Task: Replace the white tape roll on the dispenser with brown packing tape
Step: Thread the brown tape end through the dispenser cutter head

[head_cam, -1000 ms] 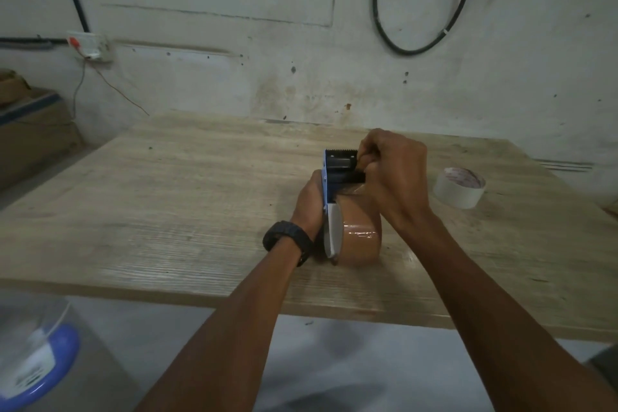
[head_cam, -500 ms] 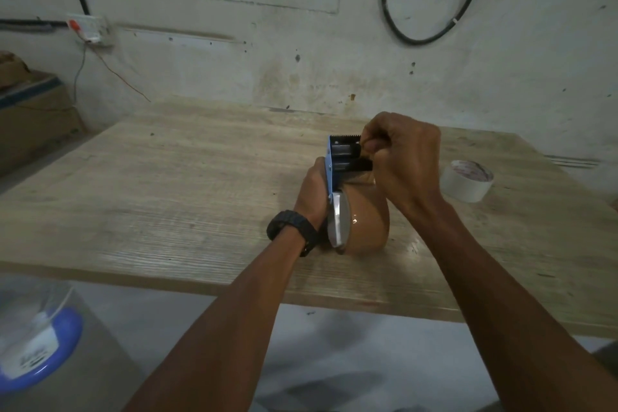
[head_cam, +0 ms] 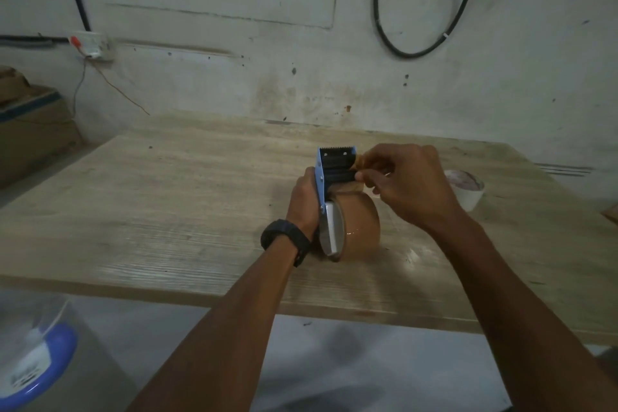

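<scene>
A blue tape dispenser (head_cam: 321, 174) stands on edge in the middle of the wooden table (head_cam: 167, 211), with a brown packing tape roll (head_cam: 359, 231) mounted on it. My left hand (head_cam: 302, 201), with a black watch on its wrist, grips the dispenser from the left side. My right hand (head_cam: 406, 184) pinches the free brown tape end at the black roller just under the toothed blade. The white tape roll (head_cam: 466, 187) lies flat on the table to the right, partly hidden behind my right hand.
Cardboard boxes (head_cam: 30, 130) stand at the far left by the wall. A clear container with a blue rim (head_cam: 36, 354) sits below the table's near-left edge. A black cable (head_cam: 418, 27) hangs on the wall behind.
My right hand has shifted right off the dispenser's head, uncovering the blade and roller, and now pinches the tape end at their right side. My left hand holds the dispenser as before.
</scene>
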### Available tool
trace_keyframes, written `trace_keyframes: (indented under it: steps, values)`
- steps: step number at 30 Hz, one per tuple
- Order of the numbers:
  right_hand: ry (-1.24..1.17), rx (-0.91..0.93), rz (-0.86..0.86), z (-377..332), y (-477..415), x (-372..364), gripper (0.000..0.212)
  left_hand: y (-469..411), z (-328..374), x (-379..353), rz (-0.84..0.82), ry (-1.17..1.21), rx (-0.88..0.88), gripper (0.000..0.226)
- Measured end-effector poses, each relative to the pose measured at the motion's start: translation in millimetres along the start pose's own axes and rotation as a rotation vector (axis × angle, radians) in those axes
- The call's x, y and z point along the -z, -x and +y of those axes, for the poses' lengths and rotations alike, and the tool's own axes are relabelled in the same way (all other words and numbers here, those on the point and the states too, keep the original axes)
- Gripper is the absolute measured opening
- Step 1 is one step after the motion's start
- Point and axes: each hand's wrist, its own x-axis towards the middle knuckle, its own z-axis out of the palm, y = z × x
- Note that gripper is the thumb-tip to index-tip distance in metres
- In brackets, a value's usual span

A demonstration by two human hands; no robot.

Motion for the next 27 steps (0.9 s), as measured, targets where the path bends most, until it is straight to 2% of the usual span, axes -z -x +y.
trace_keyframes:
  steps: [4,8,10,12,17,20,22,25,27]
  values:
    - [-0.081,-0.045,-0.064,1.6,-6.2,5.7,0.015,-1.2,0.3,-0.7,0.004,-0.022,-0.027,0.045]
    - [-0.145,-0.100,-0.076,6.3,-8.6,8.2,0.009,-1.4,-2.6,-1.2,-0.037,-0.100,-0.069,0.075]
    - [-0.069,-0.059,-0.035,6.1,-8.1,6.6,0.009,0.5,0.0,-2.6,-0.052,-0.158,-0.099,0.064]
    - [0.058,0.028,-0.001,4.0,-7.7,4.8,0.009,1.9,2.6,-3.5,-0.055,-0.299,-0.125,0.034]
    - [0.227,0.169,0.020,-0.2,-7.7,2.0,0.012,-1.8,-0.3,-1.1,-0.028,-0.383,-0.154,0.023]
    - [0.293,0.249,0.007,-5.5,-2.1,-1.3,0.014,-2.3,0.4,-2.2,-0.023,-0.383,-0.159,0.039]
    - [0.317,0.285,-0.001,-7.1,-0.4,-3.0,0.014,-0.8,0.5,-2.3,-0.016,-0.368,-0.151,0.042]
    - [0.320,0.317,0.048,-2.2,-1.6,-7.0,0.015,0.4,1.2,-1.8,-0.007,-0.374,-0.145,0.058]
    - [0.333,0.367,0.079,1.2,-0.4,-10.0,0.012,1.3,3.5,-1.1,-0.014,-0.385,-0.159,0.059]
